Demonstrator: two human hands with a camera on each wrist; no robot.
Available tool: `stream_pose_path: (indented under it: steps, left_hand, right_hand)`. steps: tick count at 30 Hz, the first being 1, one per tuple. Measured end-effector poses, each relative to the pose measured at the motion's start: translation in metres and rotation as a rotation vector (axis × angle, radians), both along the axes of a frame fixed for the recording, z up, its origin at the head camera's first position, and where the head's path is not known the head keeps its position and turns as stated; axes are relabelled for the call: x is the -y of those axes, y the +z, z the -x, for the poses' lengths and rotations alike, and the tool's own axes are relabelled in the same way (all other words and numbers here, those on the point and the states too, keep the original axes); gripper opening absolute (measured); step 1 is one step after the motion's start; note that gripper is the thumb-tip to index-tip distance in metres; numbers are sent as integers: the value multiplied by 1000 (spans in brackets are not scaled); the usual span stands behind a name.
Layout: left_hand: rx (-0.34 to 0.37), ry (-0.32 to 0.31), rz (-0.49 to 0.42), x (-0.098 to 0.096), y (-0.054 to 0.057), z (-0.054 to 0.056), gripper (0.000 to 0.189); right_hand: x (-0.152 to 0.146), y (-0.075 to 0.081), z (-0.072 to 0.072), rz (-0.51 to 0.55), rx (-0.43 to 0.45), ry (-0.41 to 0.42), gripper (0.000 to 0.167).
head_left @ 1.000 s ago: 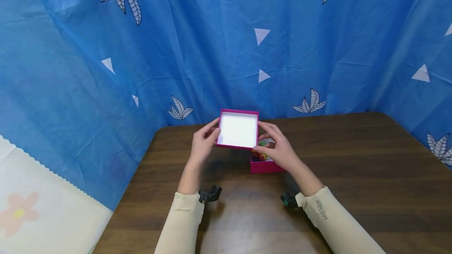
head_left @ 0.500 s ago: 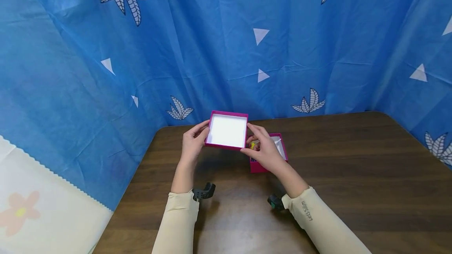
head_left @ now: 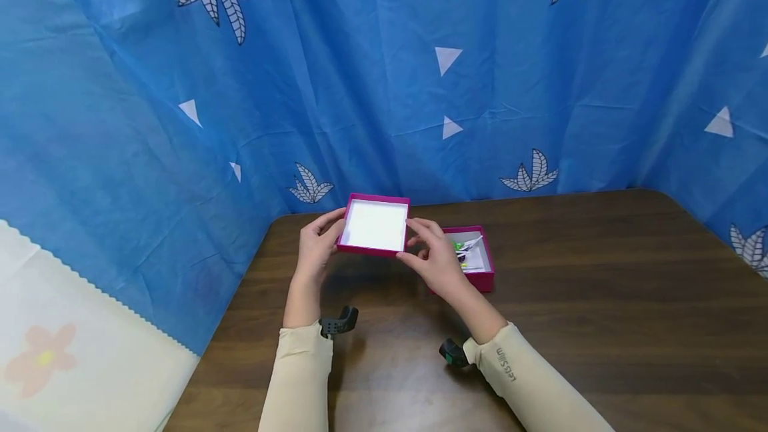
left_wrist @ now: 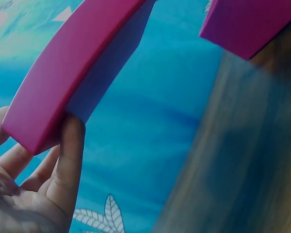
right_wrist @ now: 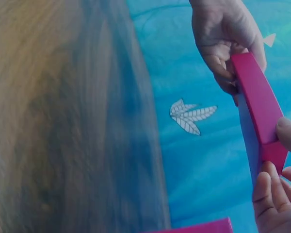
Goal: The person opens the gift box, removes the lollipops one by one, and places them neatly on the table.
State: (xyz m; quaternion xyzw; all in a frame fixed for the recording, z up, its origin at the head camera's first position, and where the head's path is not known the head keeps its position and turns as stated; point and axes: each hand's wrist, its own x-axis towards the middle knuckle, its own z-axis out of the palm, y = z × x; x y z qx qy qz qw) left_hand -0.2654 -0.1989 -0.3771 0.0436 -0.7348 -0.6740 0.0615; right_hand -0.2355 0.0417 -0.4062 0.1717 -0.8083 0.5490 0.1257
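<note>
A square magenta box lid (head_left: 377, 224) with a white inside is held up above the table, its white side facing the head camera. My left hand (head_left: 315, 249) grips the lid's left edge between thumb and fingers. At the opposite edge, my right hand (head_left: 437, 257) pinches it, as the right wrist view also shows with the lid (right_wrist: 262, 107) spanning both hands. Behind the right hand stands the matching magenta box (head_left: 482, 281), uncovered, with small green, yellow and white items (head_left: 465, 249) inside. Part of the box is hidden by that hand.
The box rests on a dark wooden table (head_left: 588, 299). A blue curtain (head_left: 372, 85) printed with leaves and triangles hangs along the back and sides. At lower left is a pale cloth (head_left: 90, 325) with a flower print.
Both hands have carried the lid to the left and slightly down, away from the box. More of the box and its contents now shows.
</note>
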Motion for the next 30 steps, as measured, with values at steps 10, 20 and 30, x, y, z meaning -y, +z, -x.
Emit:
stream_pose_path:
  steps: [10, 20, 30]
  left_hand:
    - [18, -45, 31, 13, -1, 3, 43]
    - [114, 54, 159, 23, -8, 8, 38]
    - [182, 61, 165, 33, -12, 9, 37]
  right_hand:
    - [12, -11, -2, -6, -43, -35, 59]
    - [26, -17, -9, -59, -33, -45, 58]
    - [37, -20, -15, -77, -1, -29, 56]
